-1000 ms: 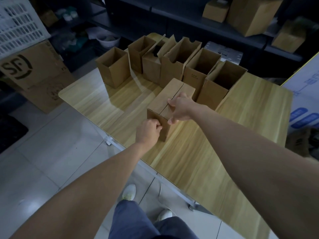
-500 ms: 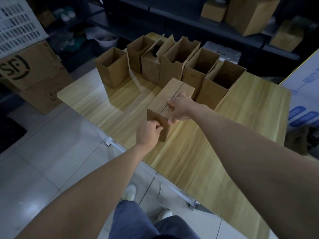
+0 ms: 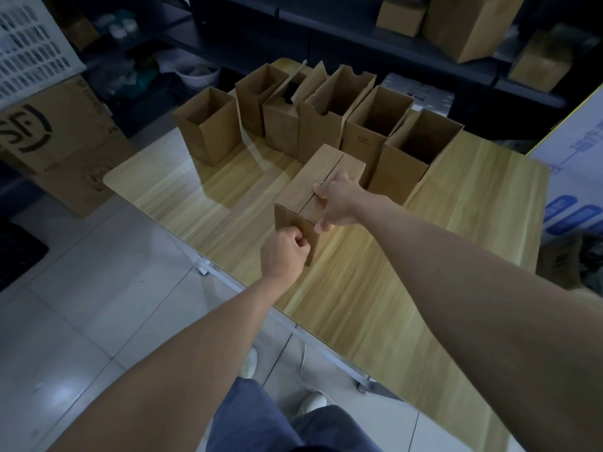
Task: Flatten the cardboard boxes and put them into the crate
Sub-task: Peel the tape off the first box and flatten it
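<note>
A closed brown cardboard box (image 3: 306, 187) lies on the wooden table (image 3: 375, 288), its top flaps meeting in a seam. My right hand (image 3: 337, 200) rests on the top of it, fingers over the seam and thumb on the near right edge. My left hand (image 3: 284, 252) is curled into a fist against the box's near end face; what it pinches is hidden. Behind stand several open empty cardboard boxes (image 3: 208, 125) in a row along the table's far side. A white slotted crate (image 3: 29, 50) shows at the upper left.
A large printed carton (image 3: 62, 138) sits on the floor left of the table. Dark shelves (image 3: 342, 34) with more cartons run along the back. A white and blue board (image 3: 574, 177) leans at the right. Tiled floor lies in front of the table's near edge.
Both hands stay on the closed box. The view has shifted very slightly; nothing else has visibly moved.
</note>
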{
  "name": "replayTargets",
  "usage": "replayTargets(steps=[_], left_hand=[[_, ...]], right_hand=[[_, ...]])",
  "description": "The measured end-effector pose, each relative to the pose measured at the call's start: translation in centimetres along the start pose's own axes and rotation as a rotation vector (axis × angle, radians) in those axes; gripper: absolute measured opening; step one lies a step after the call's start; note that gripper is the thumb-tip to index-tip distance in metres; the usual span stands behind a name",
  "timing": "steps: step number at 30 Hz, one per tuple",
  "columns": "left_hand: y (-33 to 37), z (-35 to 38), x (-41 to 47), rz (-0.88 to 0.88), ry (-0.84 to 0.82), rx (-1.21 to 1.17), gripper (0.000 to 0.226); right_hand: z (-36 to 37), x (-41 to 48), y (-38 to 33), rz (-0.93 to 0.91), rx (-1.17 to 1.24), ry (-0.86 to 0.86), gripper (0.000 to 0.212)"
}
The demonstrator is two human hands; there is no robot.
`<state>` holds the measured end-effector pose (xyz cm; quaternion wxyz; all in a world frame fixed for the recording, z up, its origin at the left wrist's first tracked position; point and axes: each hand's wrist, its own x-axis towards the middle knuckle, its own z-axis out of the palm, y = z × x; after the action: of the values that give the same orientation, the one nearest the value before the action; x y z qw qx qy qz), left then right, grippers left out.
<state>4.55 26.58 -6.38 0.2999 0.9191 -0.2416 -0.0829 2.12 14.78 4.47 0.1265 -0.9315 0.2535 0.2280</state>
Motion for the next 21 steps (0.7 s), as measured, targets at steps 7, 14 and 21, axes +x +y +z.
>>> replayTargets(steps=[7, 14, 21], left_hand=[[-0.5, -0.8, 0.7, -0.012, 0.029, 0.035, 0.013], [-2.3, -1.6, 0.4, 0.202, -0.091, -0.021, 0.02], [-1.6, -2.0, 1.2, 0.231, -0.011, 0.147, 0.028]], right_hand=[[0.1, 0.1, 0.1, -0.002, -0.003, 0.003, 0.089], [0.0, 0.1, 0.1, -0.008, 0.003, -0.003, 0.088], [-0.2, 0.2, -0.1, -0.001, -0.004, -0.008, 0.087]])
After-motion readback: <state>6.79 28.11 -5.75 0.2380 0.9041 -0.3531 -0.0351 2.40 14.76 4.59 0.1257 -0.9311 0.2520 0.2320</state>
